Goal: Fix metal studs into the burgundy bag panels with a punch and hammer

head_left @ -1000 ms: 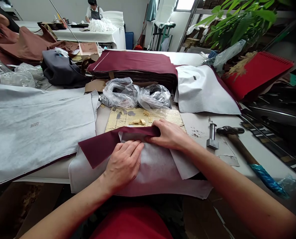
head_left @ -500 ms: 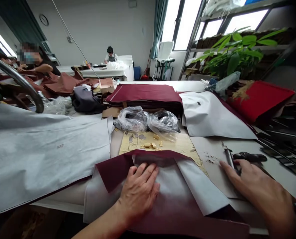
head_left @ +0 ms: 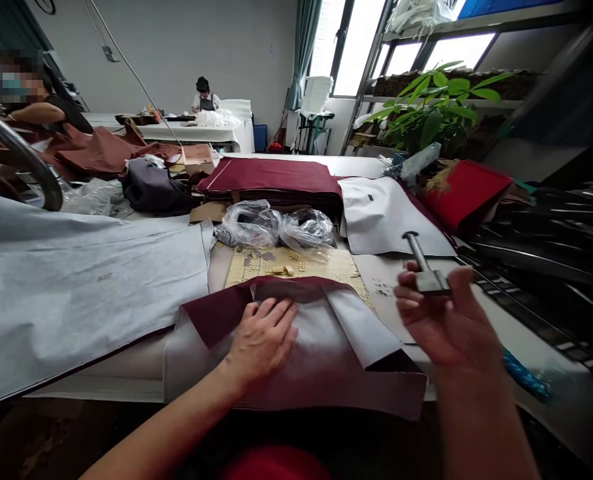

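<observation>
My left hand (head_left: 264, 340) lies flat, fingers extended, on the grey backing of a maroon leather-like sheet (head_left: 336, 387). That sheet is spread at the table's front edge, with its far edge and right flap folded over. Raised to the right of it, my right hand (head_left: 441, 327) has its fingers curled round a metal tool. This hammer-like metal tool (head_left: 430, 283) has a square block and a thin rod ending in a flat round face; any handle is hidden. Small gold-coloured metal fittings (head_left: 282, 270) lie on a worn yellow board (head_left: 246, 263) just beyond the sheet.
Clear plastic bags (head_left: 304, 228) sit behind the board, before a maroon stack (head_left: 271, 177). Grey-backed sheets lie left (head_left: 91, 287) and right (head_left: 381, 213). A curved metal bar (head_left: 31, 160) rises at left. Black items (head_left: 551, 253) crowd the right side. Co-workers sit further back.
My right hand has lifted the metal tool off the table and turned palm up with it. The left hand stays on the sheet. My view has shifted slightly.
</observation>
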`<action>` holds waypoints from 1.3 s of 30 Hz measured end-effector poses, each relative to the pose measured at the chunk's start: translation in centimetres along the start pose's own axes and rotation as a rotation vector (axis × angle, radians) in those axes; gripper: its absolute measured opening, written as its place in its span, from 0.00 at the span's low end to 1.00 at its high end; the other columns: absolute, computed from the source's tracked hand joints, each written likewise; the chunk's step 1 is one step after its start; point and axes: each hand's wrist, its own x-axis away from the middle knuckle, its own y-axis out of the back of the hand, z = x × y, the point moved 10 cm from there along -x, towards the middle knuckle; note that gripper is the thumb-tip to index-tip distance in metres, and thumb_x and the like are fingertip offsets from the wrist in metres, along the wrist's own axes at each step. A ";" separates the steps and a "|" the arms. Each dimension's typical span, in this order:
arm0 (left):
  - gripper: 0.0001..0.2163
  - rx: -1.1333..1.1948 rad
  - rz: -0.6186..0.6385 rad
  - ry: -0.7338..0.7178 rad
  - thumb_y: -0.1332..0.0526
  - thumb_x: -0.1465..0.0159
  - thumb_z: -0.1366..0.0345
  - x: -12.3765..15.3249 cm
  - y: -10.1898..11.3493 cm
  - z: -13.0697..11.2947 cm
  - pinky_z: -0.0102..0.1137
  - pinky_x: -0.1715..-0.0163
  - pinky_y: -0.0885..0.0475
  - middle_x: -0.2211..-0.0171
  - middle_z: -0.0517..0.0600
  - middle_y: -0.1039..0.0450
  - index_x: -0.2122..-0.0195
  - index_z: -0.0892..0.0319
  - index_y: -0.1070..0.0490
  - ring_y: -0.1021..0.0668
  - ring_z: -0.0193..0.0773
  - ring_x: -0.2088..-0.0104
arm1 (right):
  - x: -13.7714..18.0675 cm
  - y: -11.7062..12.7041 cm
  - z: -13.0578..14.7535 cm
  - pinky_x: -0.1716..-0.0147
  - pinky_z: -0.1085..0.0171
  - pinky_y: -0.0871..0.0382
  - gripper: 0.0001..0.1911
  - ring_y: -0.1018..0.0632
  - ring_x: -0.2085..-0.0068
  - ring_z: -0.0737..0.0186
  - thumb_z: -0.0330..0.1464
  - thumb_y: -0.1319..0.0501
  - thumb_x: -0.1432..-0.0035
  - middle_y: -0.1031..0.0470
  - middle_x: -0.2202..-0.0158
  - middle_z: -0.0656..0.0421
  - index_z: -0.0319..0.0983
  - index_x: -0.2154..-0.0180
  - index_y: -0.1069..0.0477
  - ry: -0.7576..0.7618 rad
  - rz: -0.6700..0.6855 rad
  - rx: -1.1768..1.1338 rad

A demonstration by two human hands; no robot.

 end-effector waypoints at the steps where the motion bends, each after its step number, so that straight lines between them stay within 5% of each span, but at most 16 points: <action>1: 0.19 0.037 -0.018 0.012 0.46 0.26 0.58 0.2 0.1 0.2 0.44 0.48 0.32 0.37 0.53 0.29 0.37 0.56 0.32 0.26 0.46 0.42 | 0.7 -2.4 -0.8 0.85 0.71 0.35 0.29 0.36 0.77 0.69 0.62 0.36 0.45 0.30 0.67 0.58 0.44 0.62 0.25 -0.011 0.077 0.027; 4: 0.18 0.137 -0.080 0.053 0.43 0.27 0.58 0.9 0.6 1.1 0.44 0.46 0.30 0.39 0.57 0.28 0.40 0.59 0.28 0.25 0.48 0.42 | 1.9 -7.6 -4.6 0.88 0.72 0.46 0.32 0.43 0.80 0.72 0.64 0.34 0.49 0.37 0.74 0.63 0.41 0.66 0.28 -0.063 0.230 0.088; 7: 0.16 0.178 -0.088 0.069 0.43 0.28 0.60 1.2 0.6 1.3 0.45 0.44 0.30 0.41 0.56 0.26 0.43 0.60 0.26 0.25 0.48 0.41 | 2.1 -10.3 -8.4 0.83 0.70 0.36 0.25 0.32 0.76 0.68 0.53 0.30 0.45 0.31 0.72 0.61 0.39 0.62 0.26 -0.077 0.363 0.299; 10: 0.16 0.186 -0.073 0.066 0.43 0.28 0.61 1.2 0.5 1.2 0.45 0.44 0.29 0.41 0.56 0.26 0.43 0.60 0.26 0.25 0.48 0.41 | 2.0 -11.7 -9.2 0.66 0.61 0.24 0.13 0.22 0.60 0.56 0.40 0.35 0.36 0.24 0.60 0.54 0.39 0.54 0.24 0.171 0.462 0.724; 14: 0.17 0.178 -0.085 0.069 0.43 0.28 0.61 1.1 0.6 1.0 0.45 0.43 0.30 0.40 0.56 0.26 0.42 0.60 0.27 0.25 0.48 0.41 | 3.1 -13.4 -8.8 0.52 0.57 0.26 0.10 0.22 0.52 0.54 0.31 0.44 0.30 0.24 0.51 0.52 0.41 0.53 0.25 0.513 0.548 1.126; 39: 0.16 0.157 -0.092 0.071 0.41 0.29 0.62 1.0 0.6 1.1 0.45 0.45 0.30 0.40 0.56 0.26 0.43 0.61 0.27 0.25 0.48 0.41 | 3.0 -13.9 -9.7 0.57 0.59 0.28 0.09 0.22 0.54 0.54 0.32 0.46 0.28 0.22 0.54 0.53 0.42 0.56 0.26 0.521 0.530 1.321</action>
